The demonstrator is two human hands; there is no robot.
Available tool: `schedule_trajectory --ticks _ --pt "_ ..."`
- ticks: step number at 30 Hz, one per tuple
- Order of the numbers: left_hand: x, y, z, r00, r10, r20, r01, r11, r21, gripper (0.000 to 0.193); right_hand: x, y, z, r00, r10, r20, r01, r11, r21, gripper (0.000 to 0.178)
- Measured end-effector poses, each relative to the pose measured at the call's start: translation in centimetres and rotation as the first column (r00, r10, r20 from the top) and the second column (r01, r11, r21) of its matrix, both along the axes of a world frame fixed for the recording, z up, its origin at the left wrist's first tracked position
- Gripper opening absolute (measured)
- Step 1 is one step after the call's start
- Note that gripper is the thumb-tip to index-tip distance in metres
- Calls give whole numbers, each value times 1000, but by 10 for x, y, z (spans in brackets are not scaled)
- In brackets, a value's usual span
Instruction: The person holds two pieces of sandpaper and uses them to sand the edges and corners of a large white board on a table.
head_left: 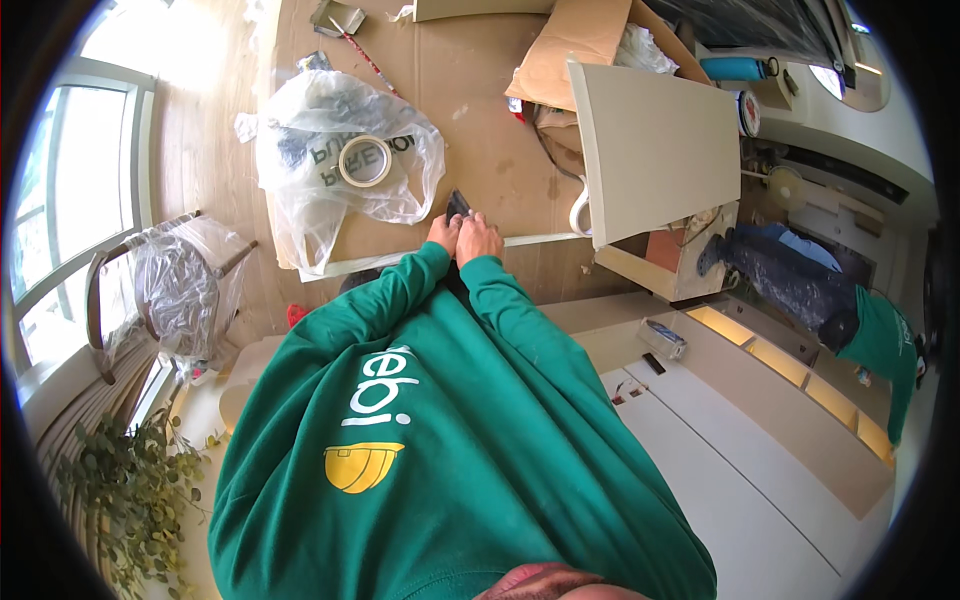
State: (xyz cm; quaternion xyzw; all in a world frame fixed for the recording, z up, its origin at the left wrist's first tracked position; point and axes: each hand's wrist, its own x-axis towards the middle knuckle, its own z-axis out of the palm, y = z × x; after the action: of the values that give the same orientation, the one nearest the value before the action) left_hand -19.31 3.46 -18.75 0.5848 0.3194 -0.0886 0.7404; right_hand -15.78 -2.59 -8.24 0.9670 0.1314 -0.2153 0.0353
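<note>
Hands meet just above the centre of the frame, at the near edge of the cardboard-covered worktop (480,90). My left hand (442,233) and my right hand (479,238) are touching each other, and both close around a small dark object (457,205) that sticks up between the fingers; each grip is pinched on it, with the fingers curled rather than spread. I cannot tell what kind of object it is. My green sleeves run down from the hands into the lower middle of the frame.

Left of the hands, on the worktop, lies a crumpled clear plastic bag (340,160) with a roll of tape (365,160) resting on it. A thin pale strip (540,239) lies along the worktop edge, just right of my right hand. Further right stands a pale flat panel (655,150), with an open cardboard box (580,45) behind it at the upper middle. At the left of the frame a wooden chair (170,285) is wrapped in clear plastic. At the right edge another person (820,300) in a green top is bent over.
</note>
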Motion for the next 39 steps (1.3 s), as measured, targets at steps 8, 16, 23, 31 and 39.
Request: schedule_trajectory --ticks 8,16,23,31,39 --pt "3 -2 -10 1000 -28 5 28 999 39 33 4 -2 0 998 -50 31 50 998 29 30" --pt "-1 13 2 996 -76 -53 79 995 57 42 90 -57 21 936 -133 -325 163 985 66 35" --pt "-9 2 -20 993 102 -59 -100 994 38 55 21 -54 24 993 103 -59 -87 969 229 29" --pt "-3 22 27 991 45 -128 -60 991 -119 65 -26 -55 -17 989 55 133 -82 977 199 33" --pt "-2 20 12 993 13 -120 -14 1000 -12 60 1 -29 -24 983 12 182 -33 993 115 31"
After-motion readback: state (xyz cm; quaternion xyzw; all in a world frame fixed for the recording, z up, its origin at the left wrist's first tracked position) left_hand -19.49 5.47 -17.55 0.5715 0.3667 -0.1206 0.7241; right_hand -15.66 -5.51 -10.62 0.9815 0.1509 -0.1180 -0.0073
